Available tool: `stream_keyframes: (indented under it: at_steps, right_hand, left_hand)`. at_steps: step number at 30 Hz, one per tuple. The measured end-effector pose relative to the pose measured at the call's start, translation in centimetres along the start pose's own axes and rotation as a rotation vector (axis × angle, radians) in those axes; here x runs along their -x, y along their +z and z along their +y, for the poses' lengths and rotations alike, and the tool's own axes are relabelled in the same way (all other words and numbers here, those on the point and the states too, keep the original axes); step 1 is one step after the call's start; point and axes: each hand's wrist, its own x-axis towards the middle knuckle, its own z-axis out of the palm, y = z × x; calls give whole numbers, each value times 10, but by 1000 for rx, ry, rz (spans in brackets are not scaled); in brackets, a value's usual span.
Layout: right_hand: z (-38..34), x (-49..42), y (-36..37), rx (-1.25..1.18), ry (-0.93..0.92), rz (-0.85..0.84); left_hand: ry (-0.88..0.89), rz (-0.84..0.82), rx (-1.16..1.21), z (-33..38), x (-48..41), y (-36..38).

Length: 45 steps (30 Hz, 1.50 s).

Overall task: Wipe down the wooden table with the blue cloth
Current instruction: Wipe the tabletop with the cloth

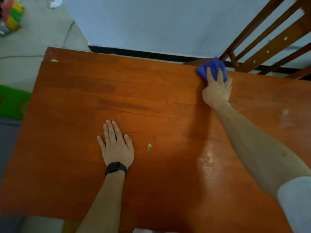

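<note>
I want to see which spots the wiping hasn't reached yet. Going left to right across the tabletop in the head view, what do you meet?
Pale chip near the far left corner → left hand flat on the wooden table → yellowish crumb → right hand pressing the blue cloth → whitish smears.

Orange-brown wooden table (84, 91), blue cloth (211, 68), black wristband (116, 169)
</note>
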Motion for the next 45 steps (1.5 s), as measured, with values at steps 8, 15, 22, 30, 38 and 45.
stream_keyframes:
  at_steps: [8, 15, 22, 30, 38, 45]
  right_hand:
    - [29, 65, -1, -292, 66, 371]
    - [-37, 139, 65, -14, -578, 78]
    - [170, 53, 21, 36, -29, 137]
    - [212, 85, -6, -95, 19, 356]
    - [177, 113, 39, -23, -509, 252]
    - [415, 54, -3, -33, 61, 164]
  left_hand:
    - [4, 17, -15, -1, -3, 6]
    - [-25, -38, -41, 12, 4, -5]
    - [213, -86, -12, 118, -8, 3]
    - [301, -121, 12, 198, 15, 35]
    - [274, -70, -35, 202, 16, 37]
    - [140, -87, -30, 232, 29, 32]
